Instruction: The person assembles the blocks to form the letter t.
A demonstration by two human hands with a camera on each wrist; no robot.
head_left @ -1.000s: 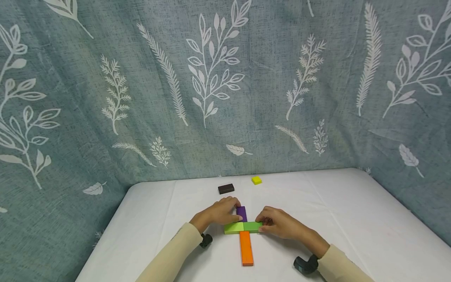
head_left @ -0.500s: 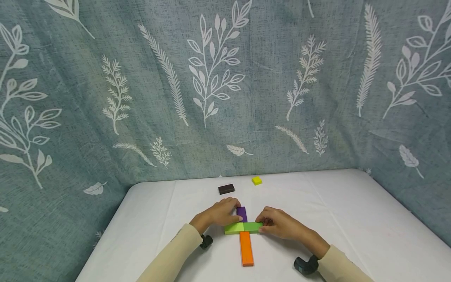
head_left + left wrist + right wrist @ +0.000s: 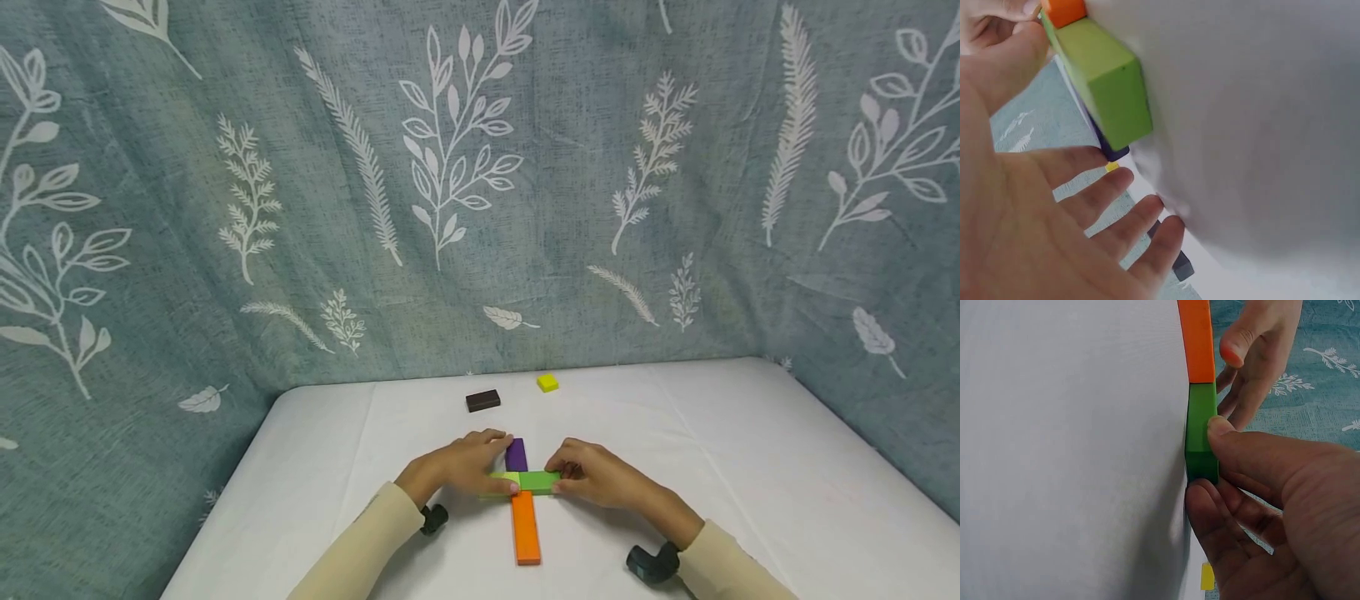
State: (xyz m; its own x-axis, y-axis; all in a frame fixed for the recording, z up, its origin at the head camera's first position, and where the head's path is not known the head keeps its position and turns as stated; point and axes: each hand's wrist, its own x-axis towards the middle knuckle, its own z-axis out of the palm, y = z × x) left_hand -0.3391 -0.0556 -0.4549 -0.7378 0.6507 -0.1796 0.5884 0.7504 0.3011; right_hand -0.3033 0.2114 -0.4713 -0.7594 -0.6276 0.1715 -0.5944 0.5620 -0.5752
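Observation:
Four-armed in shape, a flat cross of blocks lies on the white table. A purple block (image 3: 516,455) points to the back and an orange block (image 3: 526,529) to the front. Between them a light green block (image 3: 510,477) and a green block (image 3: 538,482) meet end to end. My left hand (image 3: 467,467) spreads over the light green block, partly hiding it, with its thumb above that block and its index fingertip at the purple block (image 3: 1114,153). With thumb and fingers, my right hand (image 3: 596,477) pinches the green block's outer end, as the right wrist view shows.
Behind the cross lie a dark brown block (image 3: 483,401) and a small yellow block (image 3: 547,382), near the far edge of the white table (image 3: 675,425). A patterned teal curtain (image 3: 555,200) hangs behind and at the sides.
My left thumb has moved from the purple block toward me, over the light green block, and the left fingers have straightened. My right hand keeps its grip on the green block.

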